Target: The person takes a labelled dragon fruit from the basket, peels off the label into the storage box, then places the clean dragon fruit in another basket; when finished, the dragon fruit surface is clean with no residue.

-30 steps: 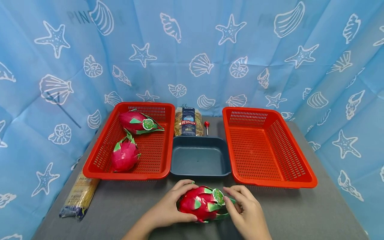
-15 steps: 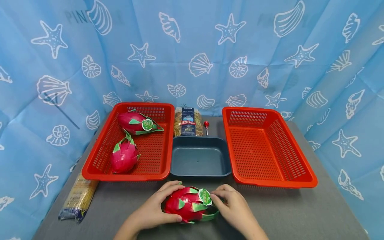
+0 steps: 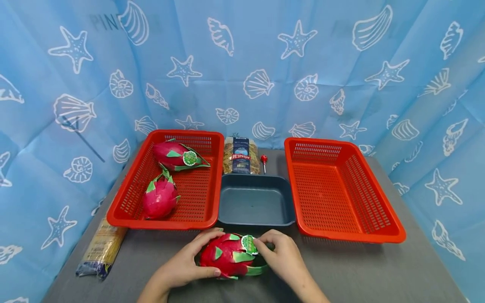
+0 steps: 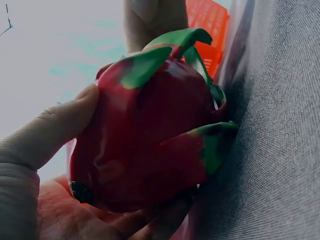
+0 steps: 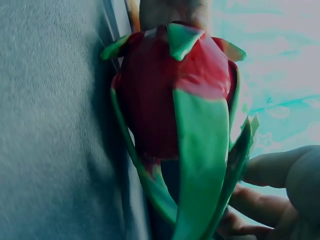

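A pink dragon fruit (image 3: 225, 252) with green-tipped scales lies on its side at the front of the grey table. My left hand (image 3: 184, 263) grips its rounded end, thumb on the near side and fingers round the far side. At the leafy end, my right hand (image 3: 282, 252) pinches beside the round green label (image 3: 249, 244); whether it has the label's edge or a leaf, I cannot tell. The left wrist view shows the left thumb (image 4: 75, 117) pressed on the red skin. Long green leaves (image 5: 202, 150) fill the right wrist view, fingers at their side.
Two more dragon fruits (image 3: 161, 198) lie in the left red basket (image 3: 163, 224). A dark tray (image 3: 257, 223) stands between it and the right red basket (image 3: 350, 235). Behind are an Agnesi pasta bag (image 3: 241, 156) and a red lollipop (image 3: 264, 159). A spaghetti pack (image 3: 101, 250) lies left.
Both hands and the dragon fruit have shifted left along the table's front. The right thumb and fingers have come in closer to the label. Baskets, tray and packs stay in place.
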`<state>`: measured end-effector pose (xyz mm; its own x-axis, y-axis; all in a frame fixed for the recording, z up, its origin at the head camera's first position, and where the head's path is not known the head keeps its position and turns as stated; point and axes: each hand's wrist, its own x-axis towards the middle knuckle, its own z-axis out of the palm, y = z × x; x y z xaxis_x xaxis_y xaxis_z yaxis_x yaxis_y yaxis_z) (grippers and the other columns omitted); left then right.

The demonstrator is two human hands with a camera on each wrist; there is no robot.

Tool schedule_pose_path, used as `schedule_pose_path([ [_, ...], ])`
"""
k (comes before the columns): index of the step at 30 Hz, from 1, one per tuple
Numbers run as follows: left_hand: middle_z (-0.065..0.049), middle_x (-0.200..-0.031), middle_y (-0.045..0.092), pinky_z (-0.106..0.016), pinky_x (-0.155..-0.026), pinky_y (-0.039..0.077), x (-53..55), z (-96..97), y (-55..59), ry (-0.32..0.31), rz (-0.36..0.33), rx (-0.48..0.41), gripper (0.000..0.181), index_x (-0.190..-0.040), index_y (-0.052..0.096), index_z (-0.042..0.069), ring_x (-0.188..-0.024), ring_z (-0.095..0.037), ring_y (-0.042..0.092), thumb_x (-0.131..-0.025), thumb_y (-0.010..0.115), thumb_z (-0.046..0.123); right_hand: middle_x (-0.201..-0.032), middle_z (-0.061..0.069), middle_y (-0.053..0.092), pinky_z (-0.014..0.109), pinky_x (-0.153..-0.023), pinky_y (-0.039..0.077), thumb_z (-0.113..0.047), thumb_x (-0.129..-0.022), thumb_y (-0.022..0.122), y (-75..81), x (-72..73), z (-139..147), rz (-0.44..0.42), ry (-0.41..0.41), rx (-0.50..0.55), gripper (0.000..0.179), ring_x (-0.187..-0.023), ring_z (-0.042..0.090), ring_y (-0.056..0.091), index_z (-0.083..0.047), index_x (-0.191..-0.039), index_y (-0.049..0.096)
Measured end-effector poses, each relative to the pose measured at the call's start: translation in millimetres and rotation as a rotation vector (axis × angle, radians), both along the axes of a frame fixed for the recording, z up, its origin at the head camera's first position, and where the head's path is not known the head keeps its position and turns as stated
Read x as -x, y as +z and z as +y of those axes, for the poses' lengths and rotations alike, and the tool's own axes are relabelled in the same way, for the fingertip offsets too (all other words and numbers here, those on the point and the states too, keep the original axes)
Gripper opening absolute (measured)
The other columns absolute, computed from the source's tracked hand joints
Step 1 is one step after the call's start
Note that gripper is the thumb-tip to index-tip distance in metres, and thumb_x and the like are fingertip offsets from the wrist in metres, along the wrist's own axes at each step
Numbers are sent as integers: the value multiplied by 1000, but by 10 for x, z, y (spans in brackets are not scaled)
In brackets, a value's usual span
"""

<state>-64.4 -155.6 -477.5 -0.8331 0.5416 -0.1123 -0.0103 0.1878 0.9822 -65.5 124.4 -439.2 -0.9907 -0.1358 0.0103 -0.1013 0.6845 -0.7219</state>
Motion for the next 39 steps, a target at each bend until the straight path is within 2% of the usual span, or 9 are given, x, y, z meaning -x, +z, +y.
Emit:
schedule_pose_path([
  [5, -11, -158, 35, -30, -94, 51, -3, 9, -3, 0, -2, -9, 76, -151, 47, 19, -139, -42, 33, -86, 84, 22, -79, -15, 63, 24, -58, 42, -19, -88, 82, 43, -45, -38, 38, -77, 80, 16, -64, 6, 49, -23, -75, 75],
  [10, -10, -159, 34, -32, -95, 51, -4, 16, 3, 0, 3, -6, 74, -150, 48, 22, -139, -41, 33, -85, 85, 22, -78, -20, 64, 23, -56, 44, -13, -85, 85, 133, -76, -47, 115, -79, 99, 22, -62, 4, 52, -28, -73, 75],
  [15, -11, -159, 34, -32, -94, 52, -12, 11, 11, 2, -4, -11, 74, -150, 48, 23, -139, -42, 33, -85, 85, 21, -77, -19, 66, 24, -59, 49, -12, -86, 84, 313, -63, -35, 135, -62, 110, 18, -64, 5, 56, -28, -79, 78],
  [19, -11, -159, 35, -31, -94, 52, -4, 3, 5, -5, 15, -17, 75, -151, 48, 21, -138, -42, 34, -86, 85, 21, -80, -16, 68, 24, -63, 53, -13, -87, 84, 523, -11, -34, 118, -41, 116, 12, -67, 6, 59, -24, -86, 80],
  [23, -10, -157, 36, -32, -95, 51, 2, 0, 2, -8, 30, -10, 76, -151, 47, 20, -137, -41, 36, -86, 85, 22, -81, -11, 68, 25, -64, 54, -12, -86, 84, 758, 71, -59, 123, -15, 80, 11, -68, 8, 59, -18, -95, 80],
  [29, -10, -155, 38, -40, -95, 53, -1, 6, 6, -1, -22, -13, 75, -151, 47, 23, -135, -40, 37, -86, 84, 22, -81, -7, 64, 29, -71, 55, -11, -89, 81, 1007, 229, -109, 175, 61, 62, 16, -75, 10, 59, -12, -104, 76],
  [33, -10, -154, 38, -43, -95, 54, 1, 14, 0, -3, -37, -24, 74, -152, 47, 22, -135, -40, 37, -87, 83, 21, -85, -4, 64, 33, -74, 56, -11, -94, 76, 1049, 396, -165, 173, 113, 84, 17, -78, 12, 60, -10, -110, 72],
  [39, -11, -154, 38, -42, -94, 55, 4, 17, -9, -7, -38, -39, 74, -152, 47, 22, -135, -40, 37, -87, 83, 21, -89, 0, 66, 35, -70, 53, -12, -97, 71, 955, 743, -289, 72, 126, 122, 22, -78, 16, 62, -7, -119, 71],
])
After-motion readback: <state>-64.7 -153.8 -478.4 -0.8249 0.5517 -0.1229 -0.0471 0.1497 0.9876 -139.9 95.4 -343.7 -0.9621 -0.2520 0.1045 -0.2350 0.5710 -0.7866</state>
